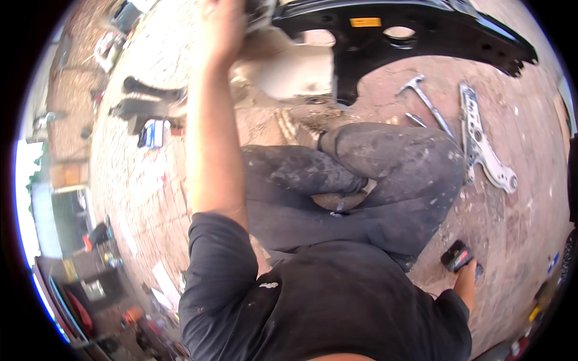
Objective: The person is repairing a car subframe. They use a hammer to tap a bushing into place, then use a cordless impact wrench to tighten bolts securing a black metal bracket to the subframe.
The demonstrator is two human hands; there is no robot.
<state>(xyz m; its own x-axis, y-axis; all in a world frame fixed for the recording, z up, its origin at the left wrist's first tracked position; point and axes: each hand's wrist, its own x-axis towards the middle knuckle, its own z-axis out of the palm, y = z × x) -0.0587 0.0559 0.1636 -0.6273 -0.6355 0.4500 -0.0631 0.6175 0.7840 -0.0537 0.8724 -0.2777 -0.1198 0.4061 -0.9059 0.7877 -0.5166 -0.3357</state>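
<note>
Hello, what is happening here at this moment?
A person sits cross-legged on a brick-paved ground. The left hand is raised to the edge of a large black metal car part in front. The right hand is down by the hip, touching a small black object; whether it grips it is unclear. A hammer-like tool and a silver metal arm part lie on the ground to the right.

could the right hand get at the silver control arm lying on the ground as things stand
Probably yes. The right hand rests low on the ground by a small black and red object, and the bare paving between it and the silver control arm looks free, though it would take a forward stretch.
</note>
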